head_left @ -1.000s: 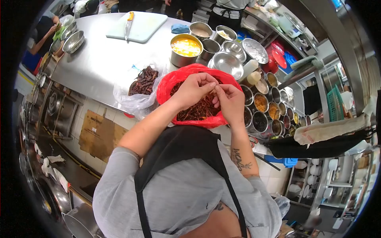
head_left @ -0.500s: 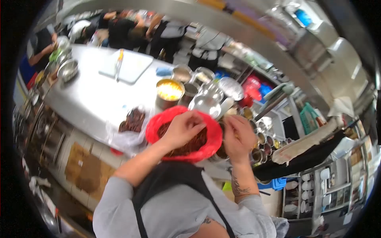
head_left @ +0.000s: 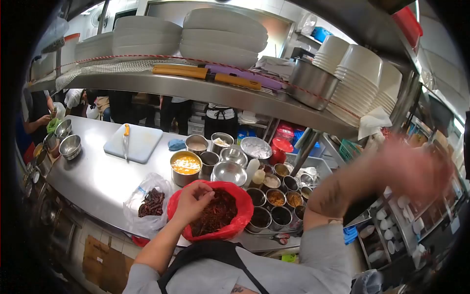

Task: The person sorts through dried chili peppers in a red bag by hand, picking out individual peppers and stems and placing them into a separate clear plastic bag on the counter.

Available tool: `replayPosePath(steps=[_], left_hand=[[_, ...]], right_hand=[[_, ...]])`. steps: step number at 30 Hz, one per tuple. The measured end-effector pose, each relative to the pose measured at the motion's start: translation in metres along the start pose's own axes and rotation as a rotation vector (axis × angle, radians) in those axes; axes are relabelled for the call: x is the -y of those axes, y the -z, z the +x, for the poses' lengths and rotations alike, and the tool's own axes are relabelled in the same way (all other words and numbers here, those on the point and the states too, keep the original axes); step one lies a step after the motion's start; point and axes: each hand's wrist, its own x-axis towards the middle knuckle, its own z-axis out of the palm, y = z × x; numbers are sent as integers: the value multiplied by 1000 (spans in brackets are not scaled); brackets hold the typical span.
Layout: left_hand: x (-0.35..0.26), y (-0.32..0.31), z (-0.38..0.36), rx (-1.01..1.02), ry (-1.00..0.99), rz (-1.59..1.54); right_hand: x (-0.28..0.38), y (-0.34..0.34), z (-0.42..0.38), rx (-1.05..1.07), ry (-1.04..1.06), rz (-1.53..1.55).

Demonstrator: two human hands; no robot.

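Note:
A red plastic bag (head_left: 240,223) with its rim folded open stands at the table's near edge, full of dark reddish-brown dried shreds (head_left: 215,215) that look like cut dried chillies. Above its left side hovers my left hand (head_left: 193,198), thumb and fingertips pinched together; whatever sits between them is too small to make out. My right hand (head_left: 411,169) is raised far to the right, away from the bag and smeared by motion, so its fingers cannot be read. Left of the red bag, a clear plastic bag (head_left: 129,208) holds whole dark dried chillies (head_left: 152,203).
Metal pots and bowls, one with a yellow mixture (head_left: 186,165), stand behind the bag. Several seasoning tins (head_left: 275,197) and scissors (head_left: 280,238) are to the right. A knife (head_left: 126,142) lies on a white board (head_left: 147,144). An overhead shelf (head_left: 210,87) carries stacked bowls; people stand beyond.
My right hand has swung up and right, away from beside the red bag. My left hand stays over the bag. The head view has tilted up, bringing the shelf into sight.

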Motion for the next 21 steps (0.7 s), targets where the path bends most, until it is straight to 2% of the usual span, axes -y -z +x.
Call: replayPosePath(steps=[1, 5, 7, 10, 12, 14, 15, 16, 17, 19, 20, 21], left_hand=[[-4, -5, -5, -7, 1, 13], [-13, 5, 12, -34, -47, 63], [-6, 10, -7, -24, 6, 56], [-2, 11, -7, -19, 75, 18], [6, 11, -7, -8, 99, 13], [25, 8, -2, 14, 165, -94], [31, 4, -4, 47, 214, -146], [27, 1, -4, 119, 428, -226], [39, -2, -3, 243, 571, -478], [68, -23, -14, 337, 907, -831], [84, -34, -22, 295, 922, -805], [95, -39, -30, 246, 938, -772]], right_hand=[[5, 14, -7, -254, -142, 715], [-24, 66, -10, -218, -269, 2734], [-48, 23, 7, -258, -598, 3347], [-62, -20, -15, -239, -1041, 3685], [-69, -20, -40, 69, -891, 3842], [-49, -12, -82, 519, -588, 3698], [-52, 4, -117, 688, -559, 3708], [-54, 21, -151, 862, -531, 3708], [-57, 37, -185, 1038, -505, 3698], [-68, 36, -234, 2111, -249, 3451], [-68, 31, -244, 2581, -300, 3331], [-66, 24, -250, 3089, -400, 3082]])
